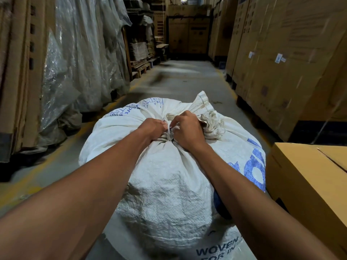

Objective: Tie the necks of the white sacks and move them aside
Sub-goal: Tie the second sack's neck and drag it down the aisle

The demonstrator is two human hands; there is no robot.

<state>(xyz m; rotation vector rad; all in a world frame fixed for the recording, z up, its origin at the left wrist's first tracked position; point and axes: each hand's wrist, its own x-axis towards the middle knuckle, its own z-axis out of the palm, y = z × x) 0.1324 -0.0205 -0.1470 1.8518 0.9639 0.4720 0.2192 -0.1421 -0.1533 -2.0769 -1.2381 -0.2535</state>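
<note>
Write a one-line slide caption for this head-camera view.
Both hands, left and right, pinch a white tie at the gathered neck of a full white sack in a warehouse aisle.

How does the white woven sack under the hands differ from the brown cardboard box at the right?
The white woven sack is rounded and soft, with blue print; the brown cardboard box is flat-sided and plain. The left hand and right hand grip the sack's gathered neck; nothing touches the box. They stand side by side.
</note>
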